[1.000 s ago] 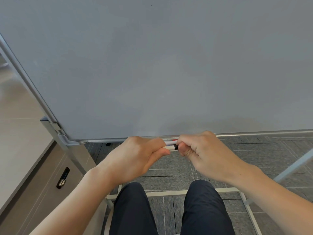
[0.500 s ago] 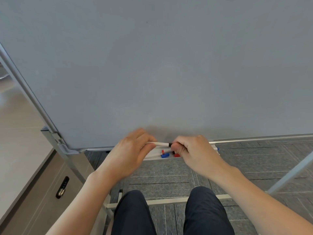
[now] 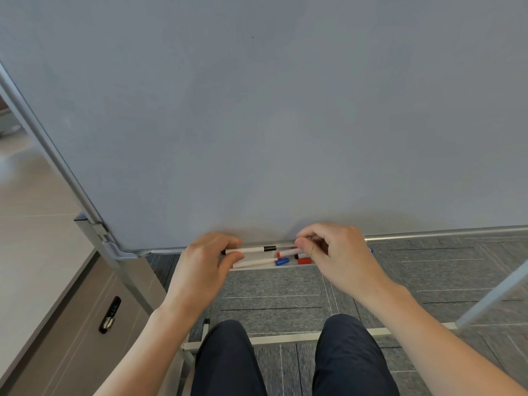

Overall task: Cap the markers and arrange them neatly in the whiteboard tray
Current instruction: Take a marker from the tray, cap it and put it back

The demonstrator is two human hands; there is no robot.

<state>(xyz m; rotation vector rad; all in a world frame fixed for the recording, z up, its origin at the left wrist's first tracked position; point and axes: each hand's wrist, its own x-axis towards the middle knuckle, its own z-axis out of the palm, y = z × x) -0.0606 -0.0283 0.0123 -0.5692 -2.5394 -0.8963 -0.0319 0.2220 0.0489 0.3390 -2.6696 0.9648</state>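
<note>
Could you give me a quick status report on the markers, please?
Left hand holds black marker over tray. Right hand pinches red marker. Blue marker lies capped. Nothing in the way.

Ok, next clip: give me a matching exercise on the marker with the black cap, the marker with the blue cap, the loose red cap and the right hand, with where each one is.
Things:
1. black-capped marker
2. blue-capped marker
3. loose red cap
4. right hand

Places:
A. lying by the tray's front edge
B. held at its end by the left hand
C. over the tray's right part
D. just right of the blue cap

Pairs: 1-B, 2-A, 3-D, 4-C
</note>
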